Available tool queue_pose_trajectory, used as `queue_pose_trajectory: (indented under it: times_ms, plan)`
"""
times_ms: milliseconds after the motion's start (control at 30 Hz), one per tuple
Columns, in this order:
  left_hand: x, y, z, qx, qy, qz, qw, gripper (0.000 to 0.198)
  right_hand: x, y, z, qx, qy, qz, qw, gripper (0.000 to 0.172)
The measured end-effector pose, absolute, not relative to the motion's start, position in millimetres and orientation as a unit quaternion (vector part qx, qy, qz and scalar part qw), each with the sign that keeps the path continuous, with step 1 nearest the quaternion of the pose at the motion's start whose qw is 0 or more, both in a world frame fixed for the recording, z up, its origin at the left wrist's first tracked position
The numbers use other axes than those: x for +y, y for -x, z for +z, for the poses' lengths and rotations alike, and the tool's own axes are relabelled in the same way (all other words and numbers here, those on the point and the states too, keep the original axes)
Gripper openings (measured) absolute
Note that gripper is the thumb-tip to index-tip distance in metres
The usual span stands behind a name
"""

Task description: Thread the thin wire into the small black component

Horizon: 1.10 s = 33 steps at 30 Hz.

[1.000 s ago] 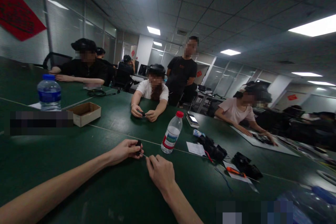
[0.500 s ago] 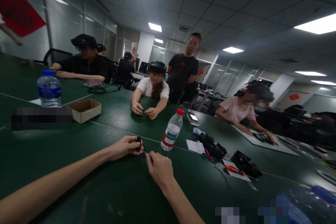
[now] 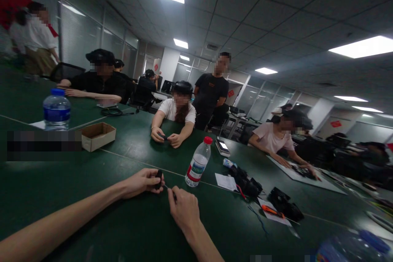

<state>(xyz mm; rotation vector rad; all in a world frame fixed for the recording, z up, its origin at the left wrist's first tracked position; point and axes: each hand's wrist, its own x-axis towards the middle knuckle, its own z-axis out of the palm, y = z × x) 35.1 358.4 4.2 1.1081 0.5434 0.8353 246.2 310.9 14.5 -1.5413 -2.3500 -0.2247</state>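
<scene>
In the head view my left hand (image 3: 143,182) is closed around a small black block-like part (image 3: 159,179), held upright between thumb and fingers above the green table (image 3: 123,221). My right hand (image 3: 186,206) grips a small screwdriver (image 3: 166,187); its thin metal shaft points at the black part. Most of the handle is hidden by my fingers. Whether the tip touches the part is too small to tell. Just beyond my hands stands a water bottle (image 3: 198,163) with a red cap.
An open cardboard box (image 3: 98,137) and a blue-capped bottle (image 3: 57,110) stand at the left. To the right lie black devices (image 3: 285,202), an orange-handled tool (image 3: 272,211) and a paper sheet (image 3: 225,181). Another bottle (image 3: 353,247) is at lower right. Co-workers sit across the table.
The whole view has tilted slightly upward, so the table and my hands appear a little lower. Both hands keep their grips. People in white have come into view at far left.
</scene>
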Motion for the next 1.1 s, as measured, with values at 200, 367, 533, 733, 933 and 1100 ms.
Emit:
queue_pose_trajectory:
  times_ms: [200, 367, 533, 733, 933, 1100]
  plan:
    - [358, -37, 0, 0.262, -0.494, 0.394, 0.730, 0.031, 312, -246, 16, -0.813, 0.553, -0.059, 0.173, 0.032]
    - [360, -38, -3, 0.262, -0.483, 0.415, 0.725, 0.031, 310, -246, 19, -0.834, 0.524, -0.065, 0.158, 0.032]
    - [362, -38, -6, 0.272, -0.485, 0.414, 0.721, 0.032, 310, -245, 21, -0.839, 0.523, -0.075, 0.134, 0.032]
    - [364, -37, -9, 0.279, -0.503, 0.404, 0.711, 0.032, 307, -244, 26, -0.837, 0.529, -0.054, 0.127, 0.035]
    - [364, -37, -9, 0.272, -0.513, 0.398, 0.710, 0.031, 305, -243, 25, -0.829, 0.544, -0.050, 0.120, 0.035]
    - [363, -37, -8, 0.267, -0.516, 0.394, 0.712, 0.031, 307, -244, 21, -0.825, 0.548, -0.066, 0.118, 0.034]
